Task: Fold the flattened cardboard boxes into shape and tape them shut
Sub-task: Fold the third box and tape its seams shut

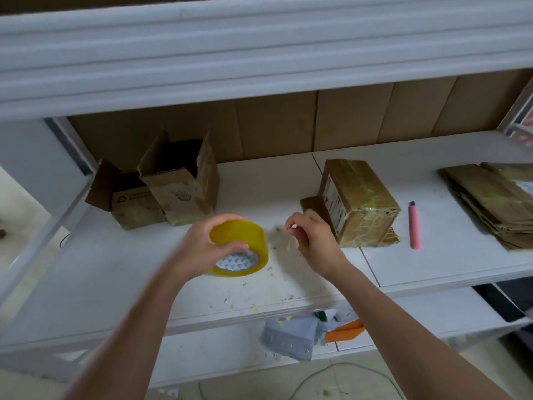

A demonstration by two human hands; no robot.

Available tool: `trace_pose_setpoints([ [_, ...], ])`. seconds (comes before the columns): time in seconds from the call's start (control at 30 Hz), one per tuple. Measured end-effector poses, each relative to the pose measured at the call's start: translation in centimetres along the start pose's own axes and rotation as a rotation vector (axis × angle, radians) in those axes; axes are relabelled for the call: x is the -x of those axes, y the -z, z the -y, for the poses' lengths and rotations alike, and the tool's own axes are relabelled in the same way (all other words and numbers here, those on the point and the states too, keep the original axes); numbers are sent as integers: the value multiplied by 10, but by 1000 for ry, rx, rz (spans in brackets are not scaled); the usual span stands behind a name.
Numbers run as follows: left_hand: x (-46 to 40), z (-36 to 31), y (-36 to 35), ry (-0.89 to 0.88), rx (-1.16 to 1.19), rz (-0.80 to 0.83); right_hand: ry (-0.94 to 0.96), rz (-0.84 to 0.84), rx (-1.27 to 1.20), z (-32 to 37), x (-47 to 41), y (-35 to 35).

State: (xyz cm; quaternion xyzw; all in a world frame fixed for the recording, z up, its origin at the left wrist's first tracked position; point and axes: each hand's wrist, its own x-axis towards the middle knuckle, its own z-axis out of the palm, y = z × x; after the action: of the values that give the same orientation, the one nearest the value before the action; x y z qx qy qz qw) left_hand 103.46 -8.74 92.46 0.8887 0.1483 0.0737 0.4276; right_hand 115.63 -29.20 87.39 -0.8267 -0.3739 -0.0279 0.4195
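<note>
My left hand [212, 245] grips a yellow roll of packing tape [240, 248] above the white shelf [288, 284]. My right hand [308, 236] pinches the clear free end of the tape [289, 239] a short way to the right of the roll. A taped-shut cardboard box [357, 202] lies just behind my right hand. Two open cardboard boxes [161, 192] with flaps up stand at the back left. A stack of flattened cardboard boxes [490, 203] lies at the far right.
A pink utility knife [414, 225] lies between the taped box and the flat stack. Cardboard sheets [288, 125] line the back of the shelf. A grey plastic bag [291, 336] and an orange object [346, 332] sit on the lower shelf. A cable runs across the floor.
</note>
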Motion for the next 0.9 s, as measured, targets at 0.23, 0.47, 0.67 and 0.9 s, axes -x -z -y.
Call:
trace_pose_setpoints([
  [0.23, -12, -41, -6, -113, -34, -37, 33, -139, 53, 14, -1, 60],
  [0.47, -22, -88, -43, -163, 30, -19, -159, -174, 189, -10, 6, 120],
  [0.67, -36, -126, -65, -226, 11, -14, -187, -227, 150, -35, 12, 153],
  [0.9, -45, -151, -88, -198, -149, -40, -331, -275, 16, -57, 12, 163],
])
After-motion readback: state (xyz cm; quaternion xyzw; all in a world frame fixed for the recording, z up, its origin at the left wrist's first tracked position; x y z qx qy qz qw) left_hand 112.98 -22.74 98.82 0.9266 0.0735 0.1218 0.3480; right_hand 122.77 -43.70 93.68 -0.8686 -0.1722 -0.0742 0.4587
